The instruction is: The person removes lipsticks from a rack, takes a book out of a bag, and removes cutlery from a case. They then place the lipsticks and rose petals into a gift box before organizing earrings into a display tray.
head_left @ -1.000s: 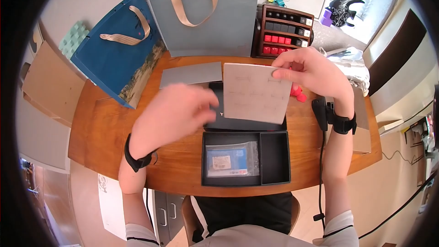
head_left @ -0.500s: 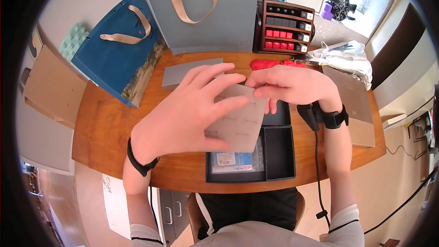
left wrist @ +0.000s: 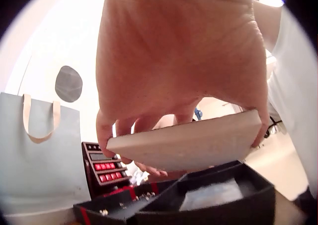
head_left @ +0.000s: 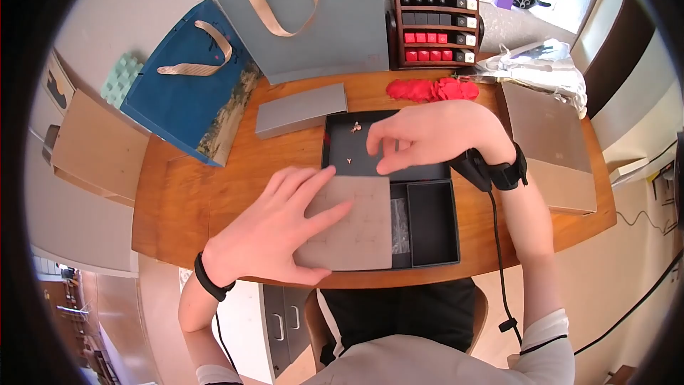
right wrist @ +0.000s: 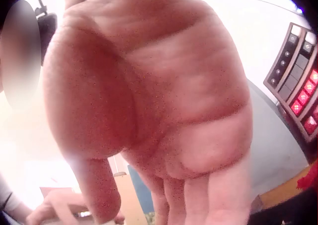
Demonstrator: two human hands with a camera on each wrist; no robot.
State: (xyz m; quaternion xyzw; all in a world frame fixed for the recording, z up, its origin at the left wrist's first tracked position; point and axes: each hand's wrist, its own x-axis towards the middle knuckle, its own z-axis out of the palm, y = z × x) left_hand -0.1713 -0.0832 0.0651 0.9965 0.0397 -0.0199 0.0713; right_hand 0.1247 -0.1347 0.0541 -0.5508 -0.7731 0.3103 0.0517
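Note:
My left hand (head_left: 267,232) grips a flat, light grey slotted pad (head_left: 362,239), thumb at its near edge and fingers at its far edge. In the left wrist view the pad (left wrist: 189,143) is tilted above a black two-compartment box (left wrist: 266,202). The pad hides most of the left compartment, where part of a clear plastic packet (head_left: 400,232) shows. My right hand (head_left: 438,135) hovers with loosely bent fingers over a shallow black tray (head_left: 342,146) behind the box. Small shiny jewellery pieces (head_left: 356,127) lie scattered in that tray.
A grey lidded box (head_left: 299,110) lies at the back left, before blue (head_left: 185,85) and grey (head_left: 313,43) paper bags. Behind the tray are red petals (head_left: 434,89) and a small wooden rack (head_left: 436,28). A cardboard box (head_left: 548,142) stands at the right.
The right hand has let go of the pad and moved over the black tray. My left hand has taken hold of the pad, which is now lower and further left over the box.

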